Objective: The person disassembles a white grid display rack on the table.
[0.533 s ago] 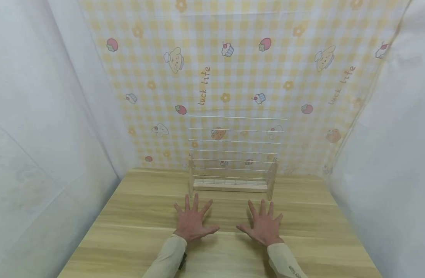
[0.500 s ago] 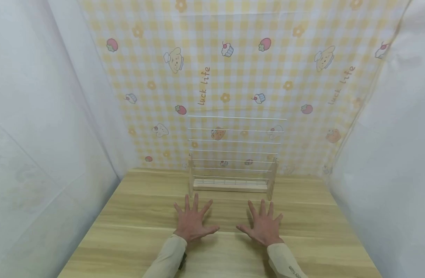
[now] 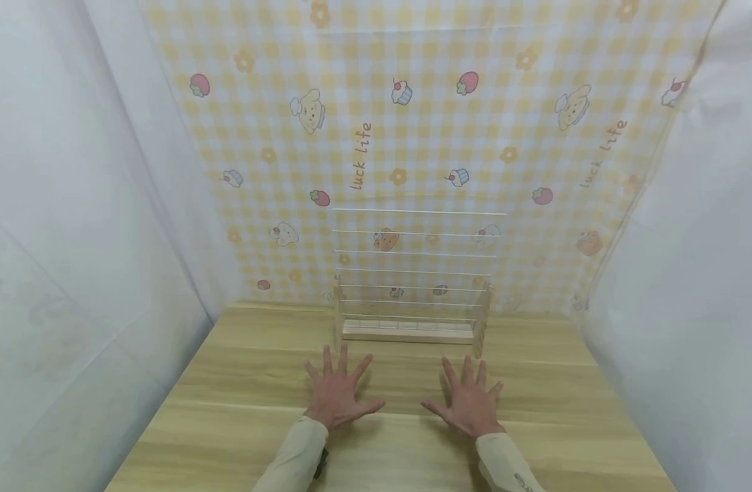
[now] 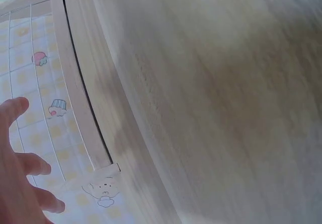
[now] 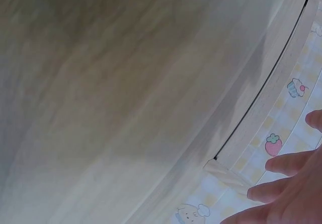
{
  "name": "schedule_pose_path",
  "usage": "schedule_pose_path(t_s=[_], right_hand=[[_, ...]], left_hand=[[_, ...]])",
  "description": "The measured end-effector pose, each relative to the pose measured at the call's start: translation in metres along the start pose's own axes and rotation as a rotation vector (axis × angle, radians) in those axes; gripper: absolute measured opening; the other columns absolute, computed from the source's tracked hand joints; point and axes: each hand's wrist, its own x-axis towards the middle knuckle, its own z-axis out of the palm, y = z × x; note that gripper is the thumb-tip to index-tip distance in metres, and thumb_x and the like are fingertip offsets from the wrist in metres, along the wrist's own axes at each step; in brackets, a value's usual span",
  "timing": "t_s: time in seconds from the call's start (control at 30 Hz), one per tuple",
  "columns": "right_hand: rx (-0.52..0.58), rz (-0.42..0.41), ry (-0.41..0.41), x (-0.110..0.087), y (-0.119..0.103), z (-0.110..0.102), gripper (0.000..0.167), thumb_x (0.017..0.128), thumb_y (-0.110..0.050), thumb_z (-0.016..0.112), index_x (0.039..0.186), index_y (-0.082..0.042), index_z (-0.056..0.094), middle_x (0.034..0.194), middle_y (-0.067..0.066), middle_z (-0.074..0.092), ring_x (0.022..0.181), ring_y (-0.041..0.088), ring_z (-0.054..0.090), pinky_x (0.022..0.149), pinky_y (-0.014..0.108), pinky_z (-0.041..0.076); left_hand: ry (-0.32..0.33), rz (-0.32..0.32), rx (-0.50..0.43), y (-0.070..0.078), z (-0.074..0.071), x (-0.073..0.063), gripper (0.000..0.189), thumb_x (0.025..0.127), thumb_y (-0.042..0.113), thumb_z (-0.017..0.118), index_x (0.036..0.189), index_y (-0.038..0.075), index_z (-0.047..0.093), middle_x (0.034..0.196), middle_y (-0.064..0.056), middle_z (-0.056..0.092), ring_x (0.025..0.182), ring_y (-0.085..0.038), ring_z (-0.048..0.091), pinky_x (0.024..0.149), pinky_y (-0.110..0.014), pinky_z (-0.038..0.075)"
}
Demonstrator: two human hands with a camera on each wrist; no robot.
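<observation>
My left hand [image 3: 336, 396] is spread palm down over the wooden table, its thumb pointing inward. Level with it, to the right, my right hand [image 3: 470, 403] is spread the same way; neither holds anything. Whether the palms touch the wood is unclear. Just beyond the fingertips stands a wooden rack [image 3: 407, 335] with two side posts and several thin, pale horizontal lines stretching up behind it. In the left wrist view, spread fingers [image 4: 34, 164] overlap those lines near the rack's base bar [image 4: 73, 83]. The right wrist view has fingers [image 5: 289, 163] near the same bar [image 5: 264, 108].
Behind the rack hangs a yellow checked cloth [image 3: 425, 143] printed with fruit, cupcakes and cartoon figures. White sheets enclose both sides, one at the left [image 3: 74, 205] and one at the right [image 3: 702, 239]. The table [image 3: 240, 383] extends to both sheets.
The hands have drifted very slightly apart, still spread. The whole head view has shifted a little, so the rack and cloth sit slightly lower in it.
</observation>
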Motion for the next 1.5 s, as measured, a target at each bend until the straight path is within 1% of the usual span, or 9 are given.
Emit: schedule_pose_path(t_s=[0.2, 0.43, 0.67, 0.87, 0.97, 1.1, 1.27, 1.43, 1.5], right_hand=[[-0.001, 0.016, -0.018, 0.002, 0.008, -0.004, 0.103, 0.079, -0.086, 0.053, 0.157, -0.021, 0.033, 0.157, 0.034, 0.033, 0.141, 0.065, 0.026, 0.095, 0.092, 0.024], [0.005, 0.053, -0.034, 0.004, 0.020, -0.006, 0.103, 0.081, -0.085, 0.050, 0.157, -0.019, 0.031, 0.156, 0.035, 0.033, 0.141, 0.066, 0.025, 0.097, 0.091, 0.023], [0.039, 0.070, -0.013, 0.007, 0.028, -0.012, 0.102, 0.083, -0.084, 0.049, 0.158, -0.018, 0.030, 0.157, 0.035, 0.031, 0.141, 0.067, 0.024, 0.096, 0.092, 0.023], [0.063, 0.092, -0.048, 0.008, 0.034, -0.017, 0.101, 0.085, -0.081, 0.050, 0.159, -0.015, 0.027, 0.157, 0.037, 0.027, 0.141, 0.068, 0.020, 0.095, 0.092, 0.021], [0.075, 0.102, -0.055, 0.009, 0.037, -0.020, 0.100, 0.086, -0.078, 0.051, 0.159, -0.014, 0.026, 0.157, 0.038, 0.026, 0.141, 0.069, 0.018, 0.096, 0.093, 0.019], [0.103, 0.111, -0.061, 0.012, 0.041, -0.021, 0.097, 0.089, -0.075, 0.051, 0.159, -0.013, 0.025, 0.157, 0.039, 0.024, 0.141, 0.070, 0.015, 0.096, 0.093, 0.017], [0.161, 0.132, -0.065, 0.017, 0.047, -0.021, 0.095, 0.091, -0.073, 0.048, 0.160, -0.013, 0.023, 0.158, 0.039, 0.022, 0.141, 0.070, 0.013, 0.097, 0.093, 0.016], [0.212, 0.147, -0.051, 0.022, 0.054, -0.027, 0.086, 0.095, -0.063, 0.052, 0.158, -0.009, 0.027, 0.158, 0.039, 0.023, 0.141, 0.070, 0.015, 0.096, 0.093, 0.020], [0.218, 0.145, -0.042, 0.023, 0.056, -0.030, 0.082, 0.097, -0.057, 0.054, 0.157, -0.007, 0.028, 0.157, 0.039, 0.024, 0.140, 0.070, 0.017, 0.096, 0.092, 0.023]], left_hand=[[0.008, -0.028, 0.033, -0.007, 0.001, 0.003, 0.098, 0.073, 0.094, 0.046, 0.153, 0.039, 0.037, 0.162, -0.023, 0.031, 0.143, -0.061, 0.029, 0.095, -0.090, 0.028], [0.033, -0.055, -0.028, -0.013, -0.001, 0.005, 0.096, 0.075, 0.091, 0.047, 0.153, 0.037, 0.038, 0.163, -0.022, 0.031, 0.143, -0.060, 0.031, 0.095, -0.090, 0.029], [0.017, -0.092, -0.109, -0.019, -0.003, 0.004, 0.094, 0.078, 0.090, 0.046, 0.155, 0.037, 0.035, 0.164, -0.021, 0.027, 0.146, -0.059, 0.026, 0.098, -0.091, 0.022], [0.020, -0.100, -0.120, -0.026, -0.003, 0.005, 0.095, 0.078, 0.087, 0.049, 0.155, 0.033, 0.034, 0.163, -0.025, 0.028, 0.145, -0.061, 0.026, 0.098, -0.092, 0.020], [0.035, -0.104, -0.125, -0.030, -0.003, 0.007, 0.096, 0.079, 0.086, 0.050, 0.156, 0.030, 0.035, 0.162, -0.027, 0.028, 0.144, -0.062, 0.027, 0.096, -0.092, 0.022], [0.065, -0.120, -0.169, -0.034, -0.006, 0.009, 0.097, 0.080, 0.083, 0.052, 0.156, 0.025, 0.035, 0.161, -0.029, 0.030, 0.143, -0.061, 0.030, 0.094, -0.092, 0.026], [0.064, -0.133, -0.308, -0.037, -0.008, 0.012, 0.092, 0.088, 0.073, 0.054, 0.158, 0.020, 0.030, 0.162, -0.028, 0.026, 0.146, -0.057, 0.028, 0.100, -0.089, 0.024], [0.032, -0.129, -0.568, -0.041, -0.005, 0.015, 0.081, 0.098, 0.051, 0.057, 0.160, 0.012, 0.024, 0.166, -0.023, 0.019, 0.150, -0.051, 0.023, 0.111, -0.081, 0.023], [0.030, -0.134, -0.658, -0.043, -0.005, 0.017, 0.079, 0.099, 0.048, 0.056, 0.160, 0.011, 0.021, 0.167, -0.020, 0.020, 0.150, -0.049, 0.026, 0.115, -0.076, 0.024]])
